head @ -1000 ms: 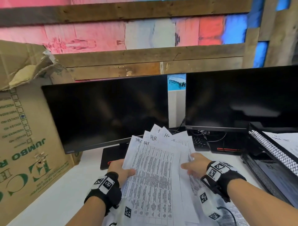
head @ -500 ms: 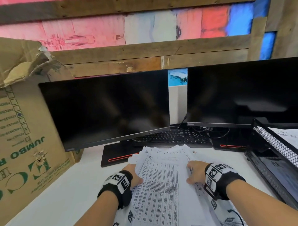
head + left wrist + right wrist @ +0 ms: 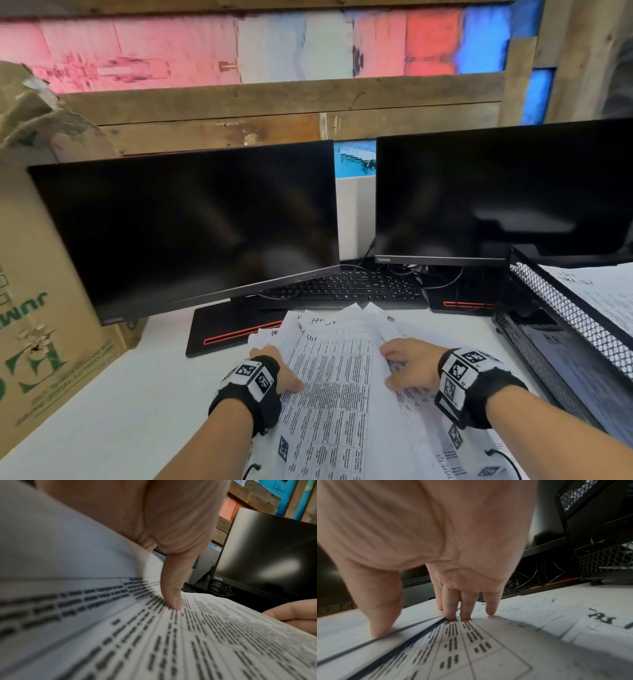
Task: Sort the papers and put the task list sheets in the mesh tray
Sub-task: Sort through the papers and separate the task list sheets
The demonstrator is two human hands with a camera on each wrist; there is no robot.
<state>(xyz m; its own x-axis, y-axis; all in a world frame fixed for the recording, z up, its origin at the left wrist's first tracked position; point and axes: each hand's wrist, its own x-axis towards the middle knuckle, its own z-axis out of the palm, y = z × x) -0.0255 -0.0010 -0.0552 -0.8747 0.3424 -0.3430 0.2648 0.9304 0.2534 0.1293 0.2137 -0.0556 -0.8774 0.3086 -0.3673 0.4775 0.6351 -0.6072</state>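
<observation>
- head view shows a fanned stack of papers [image 3: 329,377] lying on the white surface [image 3: 113,411] between the two hands, its far edges splayed toward the keyboard [image 3: 346,287].
- the left hand [image 3: 274,368] holds the stack's left edge: thumb on top of the print, the fingers out of sight, apparently under the sheets.
- the right hand [image 3: 407,363] lies on the right part of the stack, fingers fairly straight, tips pressing down and rucking the top sheet a little; it grips nothing that i can see.
- the mesh tray [image 3: 565,318] stands just to the right of the right hand, with a sheet already in its upper tier.
- i'd judge these sheets light, limp and slick against each other, so they will slide and fan rather than move as one.
- best taken one at a time by a free far corner or side edge, pinched thumb over finger, while the other hand pins the rest flat.
- handwritten headings at the far ends look like the thing to sort by.
</observation>
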